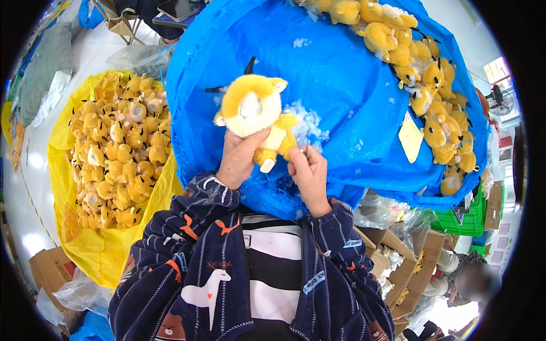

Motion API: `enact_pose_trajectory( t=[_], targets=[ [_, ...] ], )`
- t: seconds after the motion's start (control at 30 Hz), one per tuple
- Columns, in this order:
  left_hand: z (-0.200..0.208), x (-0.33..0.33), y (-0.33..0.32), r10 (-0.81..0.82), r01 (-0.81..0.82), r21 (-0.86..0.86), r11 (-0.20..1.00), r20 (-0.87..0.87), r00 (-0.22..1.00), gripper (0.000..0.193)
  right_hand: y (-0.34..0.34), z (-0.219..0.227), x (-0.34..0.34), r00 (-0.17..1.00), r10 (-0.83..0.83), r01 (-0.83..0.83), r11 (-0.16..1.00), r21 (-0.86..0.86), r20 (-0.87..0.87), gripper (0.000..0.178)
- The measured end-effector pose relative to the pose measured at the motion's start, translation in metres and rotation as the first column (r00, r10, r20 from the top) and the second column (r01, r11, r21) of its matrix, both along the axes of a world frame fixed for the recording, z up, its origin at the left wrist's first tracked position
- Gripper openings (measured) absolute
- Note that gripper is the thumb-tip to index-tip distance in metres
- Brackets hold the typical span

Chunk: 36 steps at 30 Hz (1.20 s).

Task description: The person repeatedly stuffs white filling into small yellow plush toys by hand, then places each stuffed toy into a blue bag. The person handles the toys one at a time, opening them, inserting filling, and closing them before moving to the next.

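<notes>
A yellow and white plush toy [250, 105] with dark horns is held up over the blue sheet, its head away from me. Its face is a pale, blank patch. My left hand [239, 156] is closed around the toy's body from the left, below the head. My right hand [309, 173] is closed in a pinch at the toy's right leg. A thin dark sliver shows at those fingertips, too small to name. White stuffing fluff [307, 126] lies on the sheet just beyond the toy.
The blue sheet [347, 102] carries many similar plush toys [435, 113] along its far right side, beside a pale yellow card [410, 138]. At left, a yellow sack [65, 221] holds more. Cardboard boxes [418, 273], a green crate [463, 219] and another person [455, 270] are at right.
</notes>
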<state>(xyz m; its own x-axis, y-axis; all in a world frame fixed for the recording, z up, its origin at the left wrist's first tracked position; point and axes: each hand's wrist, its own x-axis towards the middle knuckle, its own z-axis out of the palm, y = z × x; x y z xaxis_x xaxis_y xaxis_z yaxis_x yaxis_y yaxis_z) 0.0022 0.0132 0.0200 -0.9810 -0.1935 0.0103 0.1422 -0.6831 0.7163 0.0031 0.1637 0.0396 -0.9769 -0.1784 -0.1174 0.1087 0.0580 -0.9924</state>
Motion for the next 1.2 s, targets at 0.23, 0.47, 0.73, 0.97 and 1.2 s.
enact_pose_trajectory(
  t=[0.23, 0.47, 0.73, 0.97, 1.2],
  targets=[
    [-0.001, -0.004, 0.000, 0.063, -0.062, -0.073, 0.995, 0.000, 0.998, 0.039, 0.009, 0.019, 0.008, 0.812, 0.172, 0.112, 0.893, 0.437, -0.559, 0.021],
    [0.004, -0.003, 0.001, -0.005, 0.005, 0.003, 1.000, 0.091, 0.996, 0.040, -0.003, 0.006, 0.002, 0.473, 0.559, 0.090, 0.738, 0.668, -0.681, 0.032],
    [0.002, -0.004, -0.001, 0.046, -0.047, 0.043, 0.998, 0.015, 0.999, 0.040, -0.017, 0.007, 0.013, 0.912, 0.102, 0.044, 0.938, 0.343, -0.397, 0.017],
    [0.008, 0.002, -0.005, -0.146, 0.148, 0.184, 0.972, -0.025, 0.989, 0.049, -0.003, 0.017, 0.006, 0.993, 0.091, -0.108, 0.964, -0.243, -0.079, 0.035],
    [0.013, -0.003, -0.033, -0.108, 0.111, -0.089, 0.990, 0.037, 0.993, 0.041, 0.001, -0.004, 0.010, 0.960, 0.144, -0.149, 0.989, -0.005, -0.240, 0.014]
  ],
)
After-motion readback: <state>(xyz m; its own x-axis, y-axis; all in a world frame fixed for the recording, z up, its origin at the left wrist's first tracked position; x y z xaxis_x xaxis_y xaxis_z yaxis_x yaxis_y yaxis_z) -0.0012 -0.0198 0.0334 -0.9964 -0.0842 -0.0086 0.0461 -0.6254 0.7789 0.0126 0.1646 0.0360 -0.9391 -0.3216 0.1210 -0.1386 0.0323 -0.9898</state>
